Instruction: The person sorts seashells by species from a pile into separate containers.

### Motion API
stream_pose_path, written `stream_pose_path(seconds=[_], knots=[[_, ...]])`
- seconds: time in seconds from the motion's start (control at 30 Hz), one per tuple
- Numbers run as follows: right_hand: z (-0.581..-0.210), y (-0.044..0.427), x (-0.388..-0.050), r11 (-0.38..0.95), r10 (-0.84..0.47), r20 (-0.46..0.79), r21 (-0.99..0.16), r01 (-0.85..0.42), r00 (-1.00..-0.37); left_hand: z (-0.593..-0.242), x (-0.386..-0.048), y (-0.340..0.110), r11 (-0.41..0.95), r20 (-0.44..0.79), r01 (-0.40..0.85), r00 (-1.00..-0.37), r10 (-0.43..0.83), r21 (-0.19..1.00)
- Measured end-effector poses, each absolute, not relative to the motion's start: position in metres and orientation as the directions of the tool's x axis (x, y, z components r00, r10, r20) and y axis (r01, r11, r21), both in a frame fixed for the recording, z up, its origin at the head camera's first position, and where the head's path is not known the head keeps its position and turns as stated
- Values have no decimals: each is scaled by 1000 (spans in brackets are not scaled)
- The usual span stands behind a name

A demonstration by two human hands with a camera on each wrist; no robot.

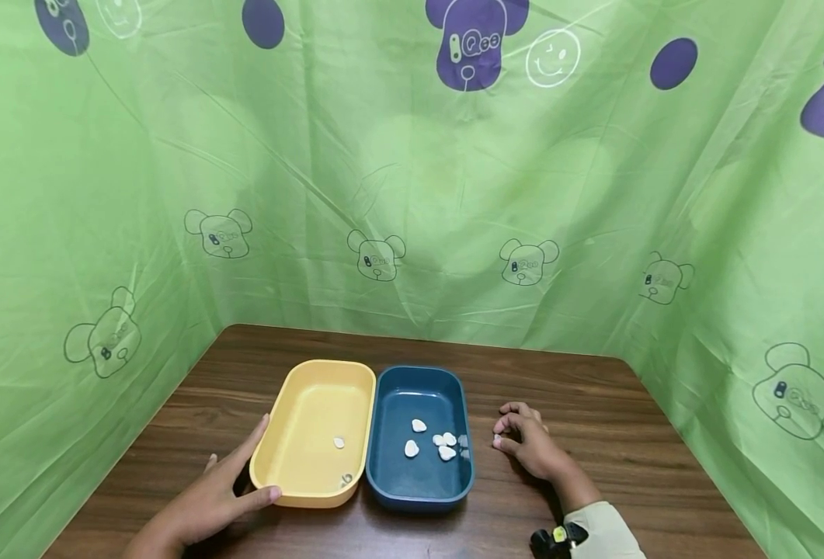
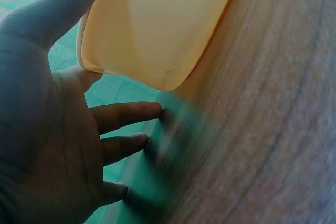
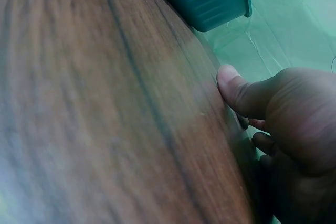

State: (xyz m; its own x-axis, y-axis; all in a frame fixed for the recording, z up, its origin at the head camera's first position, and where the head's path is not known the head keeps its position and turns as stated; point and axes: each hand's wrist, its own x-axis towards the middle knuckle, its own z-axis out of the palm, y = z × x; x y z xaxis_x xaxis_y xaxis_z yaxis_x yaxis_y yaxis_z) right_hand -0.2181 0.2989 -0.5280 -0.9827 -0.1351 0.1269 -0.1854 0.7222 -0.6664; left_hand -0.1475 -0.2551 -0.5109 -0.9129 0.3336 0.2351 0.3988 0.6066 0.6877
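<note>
My left hand (image 1: 212, 497) lies against the near left corner of a yellow container (image 1: 314, 494). In the left wrist view its thumb and index finger touch that container, while the other fingers (image 2: 126, 116) spread below it, apart from it. My right hand (image 1: 533, 446) is low at the wooden table, right of a blue container (image 1: 420, 497). Its fingers bend toward the thumb (image 3: 239, 87); a small whitish spot shows at the tips, but whether it is a held piece is unclear. Several white pebble-like pieces (image 1: 412, 449) lie in the blue container, and one white piece (image 1: 338, 442) in the yellow one.
The two containers stand side by side on the brown wooden table (image 1: 551, 380). A small shiny thing (image 1: 346, 479) sits in the yellow container's near right corner. Green printed cloth (image 1: 453, 310) hangs behind the table and on both sides.
</note>
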Motion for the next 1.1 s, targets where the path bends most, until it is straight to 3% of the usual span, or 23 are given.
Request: stream_pose_path(seconds=[1.1], knots=[[-519, 295, -222, 637, -90, 163, -749, -182, -983, -511, -148, -256, 599, 218, 390, -915, 341, 699]])
